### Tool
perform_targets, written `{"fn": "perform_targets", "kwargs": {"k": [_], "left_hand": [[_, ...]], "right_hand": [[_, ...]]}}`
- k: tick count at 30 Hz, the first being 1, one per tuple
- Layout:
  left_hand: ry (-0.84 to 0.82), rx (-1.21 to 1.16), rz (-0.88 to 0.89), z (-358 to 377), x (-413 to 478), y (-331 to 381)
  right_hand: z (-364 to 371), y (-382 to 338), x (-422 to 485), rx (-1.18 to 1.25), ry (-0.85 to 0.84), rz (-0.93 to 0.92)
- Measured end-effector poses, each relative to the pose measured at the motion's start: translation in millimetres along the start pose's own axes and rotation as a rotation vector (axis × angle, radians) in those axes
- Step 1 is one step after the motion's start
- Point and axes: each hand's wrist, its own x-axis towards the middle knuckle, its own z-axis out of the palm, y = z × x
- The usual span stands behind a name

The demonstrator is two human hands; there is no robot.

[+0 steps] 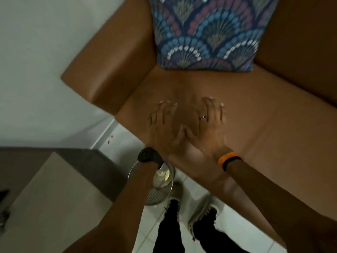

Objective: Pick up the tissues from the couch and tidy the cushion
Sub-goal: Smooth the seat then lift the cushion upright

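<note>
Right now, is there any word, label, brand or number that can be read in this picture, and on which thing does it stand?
None can be read.
The black watch shows no legible face.
The orange wristband carries no visible text.
The patterned cushion has only a fan design.

Couch [273, 125] was plain tan-brown all over. Just past the fingertips, the cushion [206, 31] had a navy ground with fan-shaped scallops in blue, dusty pink and white dots. A dark striped ring [202, 117] sat on one right-hand finger. Back behind the fingers, at the wrists: a black watch [148, 155] on the left, an orange-and-black band [228, 159] on the right. Floor [237, 225] tiles were white.
</note>
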Motion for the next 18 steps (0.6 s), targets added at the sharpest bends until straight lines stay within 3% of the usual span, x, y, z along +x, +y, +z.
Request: {"fn": "perform_targets", "kwargs": {"k": [3, 6, 10, 13, 16, 18], "left_hand": [[0.031, -0.027, 0.029, -3, 69, 15], [0.113, -0.173, 0.015, -2, 136, 17], [0.253, -0.729, -0.319, -2, 210, 2], [0.118, -0.927, -0.425, 3, 244, -7], [0.020, -0.897, -0.349, 11, 258, -6], [-0.004, -0.902, -0.277, 19, 261, -7]], "right_hand": [[-23, 35, 57, -0.028, 0.044, 0.085], [-39, 68, 112, 0.151, 0.163, 0.243], [-48, 118, 178, 0.595, 0.325, 0.492], [-55, 141, 206, 0.817, 0.176, 0.539], [-60, 155, 201, 0.867, 0.094, 0.528], [-71, 156, 181, 0.893, 0.152, 0.557]]}}
